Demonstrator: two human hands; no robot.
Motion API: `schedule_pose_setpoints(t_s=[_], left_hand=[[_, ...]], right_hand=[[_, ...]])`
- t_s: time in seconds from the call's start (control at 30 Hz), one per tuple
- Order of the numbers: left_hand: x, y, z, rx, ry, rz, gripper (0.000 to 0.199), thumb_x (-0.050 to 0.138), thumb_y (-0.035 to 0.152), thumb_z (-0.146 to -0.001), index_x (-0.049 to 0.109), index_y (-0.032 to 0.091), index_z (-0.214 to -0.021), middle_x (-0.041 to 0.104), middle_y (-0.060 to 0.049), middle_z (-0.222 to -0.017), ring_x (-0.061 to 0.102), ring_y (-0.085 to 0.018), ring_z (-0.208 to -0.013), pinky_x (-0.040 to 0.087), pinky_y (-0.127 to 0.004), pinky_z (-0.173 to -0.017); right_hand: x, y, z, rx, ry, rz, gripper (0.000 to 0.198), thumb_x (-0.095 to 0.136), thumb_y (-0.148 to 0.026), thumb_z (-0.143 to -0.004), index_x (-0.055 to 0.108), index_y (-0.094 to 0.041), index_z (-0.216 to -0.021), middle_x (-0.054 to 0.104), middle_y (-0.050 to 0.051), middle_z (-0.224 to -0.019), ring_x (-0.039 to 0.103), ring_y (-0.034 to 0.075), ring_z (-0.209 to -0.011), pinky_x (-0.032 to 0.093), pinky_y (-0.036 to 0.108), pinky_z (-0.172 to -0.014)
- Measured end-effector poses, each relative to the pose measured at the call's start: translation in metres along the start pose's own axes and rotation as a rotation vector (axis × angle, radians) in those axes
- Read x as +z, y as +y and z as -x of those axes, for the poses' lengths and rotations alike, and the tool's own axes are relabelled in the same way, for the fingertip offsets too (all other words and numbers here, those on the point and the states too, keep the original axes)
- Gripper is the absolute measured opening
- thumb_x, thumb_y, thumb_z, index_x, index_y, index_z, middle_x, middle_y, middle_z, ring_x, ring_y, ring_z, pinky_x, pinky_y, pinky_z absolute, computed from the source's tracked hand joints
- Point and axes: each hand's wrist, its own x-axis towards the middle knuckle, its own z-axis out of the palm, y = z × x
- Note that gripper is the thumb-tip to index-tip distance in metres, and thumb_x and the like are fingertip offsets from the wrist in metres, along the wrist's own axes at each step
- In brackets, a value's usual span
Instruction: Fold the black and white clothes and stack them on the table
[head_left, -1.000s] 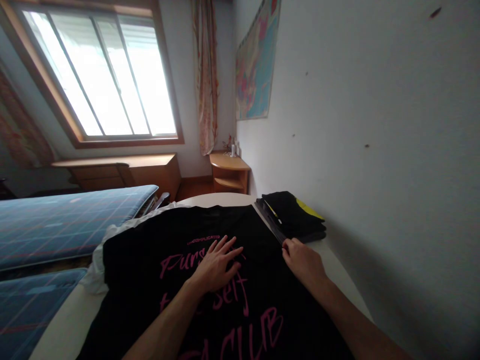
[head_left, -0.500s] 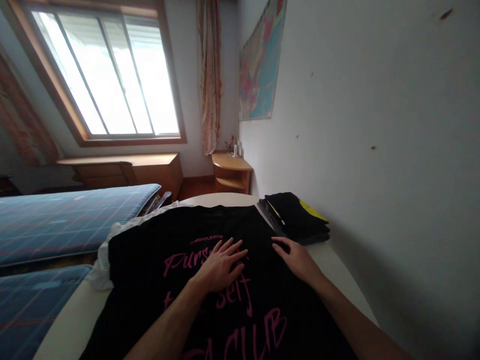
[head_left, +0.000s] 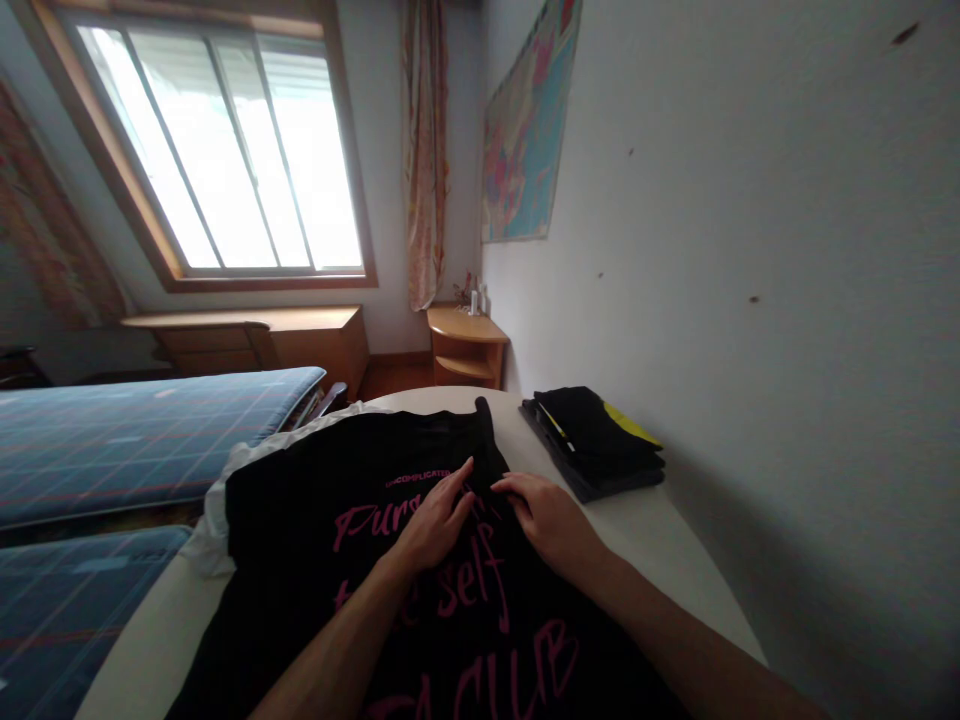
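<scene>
A black T-shirt (head_left: pixel 292 515) with pink lettering lies spread over a round pale table (head_left: pixel 675 570). Its right side is turned inward, so the sleeve there no longer sticks out. My left hand (head_left: pixel 435 520) rests on the lettering, fingers stretched out and holding nothing. Beside it, my right hand (head_left: pixel 551 525) has its fingers bent onto the turned-in edge, gripping the cloth. The fingertips of both hands are close together but apart. The shirt's lower end runs out of view beneath my forearms.
A stack of folded dark clothes (head_left: pixel 592 440), with a yellow patch on top, sits at the table's right rear by the wall. Crumpled white material (head_left: pixel 214 530) shows under the shirt's left side. Blue plaid mattresses (head_left: pixel 150 430) lie left; a corner shelf (head_left: pixel 469 335) stands behind.
My right hand has moved left, bringing the shirt's right side inward and baring the table near the stack. My left hand has tilted onto its side, its fingers closer together.
</scene>
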Motion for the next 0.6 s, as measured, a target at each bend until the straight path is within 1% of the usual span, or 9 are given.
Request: schedule_pose_setpoints(t_s=[0.1,0.2,0.27,0.33,0.43,0.5,0.6], left_hand=[[0.001,-0.004,-0.001,-0.011,0.008,0.001,0.056,0.035,0.040,-0.102,0.029,0.026,-0.156,0.035,-0.004,-0.160,0.035,-0.020,-0.145,0.028,-0.041,-0.121],[0.004,-0.007,-0.002,-0.041,0.000,-0.042,0.054,0.034,0.042,-0.102,0.034,0.027,-0.154,0.039,-0.004,-0.158,0.035,-0.021,-0.145,0.027,-0.043,-0.121],[0.007,-0.010,-0.003,-0.075,0.019,-0.070,0.055,0.034,0.043,-0.102,0.036,0.025,-0.153,0.041,-0.005,-0.157,0.034,-0.021,-0.146,0.027,-0.043,-0.121],[0.009,-0.011,-0.006,-0.117,0.048,-0.099,0.056,0.035,0.043,-0.101,0.036,0.023,-0.153,0.039,-0.007,-0.158,0.032,-0.022,-0.147,0.028,-0.042,-0.120],[0.008,-0.012,-0.014,-0.175,0.055,-0.187,0.056,0.039,0.043,-0.100,0.040,0.020,-0.151,0.038,-0.011,-0.158,0.033,-0.024,-0.147,0.029,-0.042,-0.119],[0.006,-0.011,-0.024,-0.212,0.038,-0.277,0.057,0.042,0.044,-0.098,0.044,0.018,-0.149,0.040,-0.014,-0.156,0.035,-0.026,-0.146,0.030,-0.042,-0.118],[0.004,-0.011,-0.043,-0.270,0.022,-0.360,0.058,0.044,0.045,-0.097,0.048,0.014,-0.145,0.046,-0.017,-0.152,0.037,-0.031,-0.144,0.030,-0.045,-0.117]], right_hand=[[0.015,-0.010,0.004,-0.016,-0.098,-0.050,0.038,0.044,-0.008,-0.089,0.072,-0.020,-0.111,0.072,0.006,-0.117,0.065,0.020,-0.110,0.045,0.031,-0.102],[0.027,-0.011,0.010,-0.041,-0.179,-0.101,0.043,0.044,-0.005,-0.085,0.070,-0.020,-0.116,0.071,0.006,-0.120,0.063,0.019,-0.114,0.044,0.031,-0.104],[0.030,-0.008,0.015,-0.065,-0.201,-0.113,0.048,0.046,-0.003,-0.082,0.066,-0.019,-0.123,0.068,0.007,-0.125,0.060,0.019,-0.118,0.042,0.030,-0.107],[0.029,-0.007,0.020,-0.052,-0.222,-0.079,0.054,0.049,-0.003,-0.079,0.060,-0.018,-0.130,0.065,0.009,-0.128,0.060,0.019,-0.119,0.043,0.030,-0.106],[0.020,-0.008,0.027,0.025,-0.248,0.053,0.057,0.055,-0.008,-0.080,0.053,-0.018,-0.136,0.062,0.012,-0.130,0.061,0.022,-0.117,0.045,0.033,-0.102],[0.012,-0.011,0.032,0.089,-0.271,0.142,0.051,0.058,-0.014,-0.083,0.053,-0.016,-0.134,0.065,0.013,-0.125,0.063,0.026,-0.115,0.047,0.036,-0.098],[0.002,-0.017,0.039,0.193,-0.339,0.270,0.035,0.059,-0.024,-0.088,0.059,-0.015,-0.122,0.071,0.014,-0.110,0.069,0.031,-0.103,0.050,0.039,-0.087]])
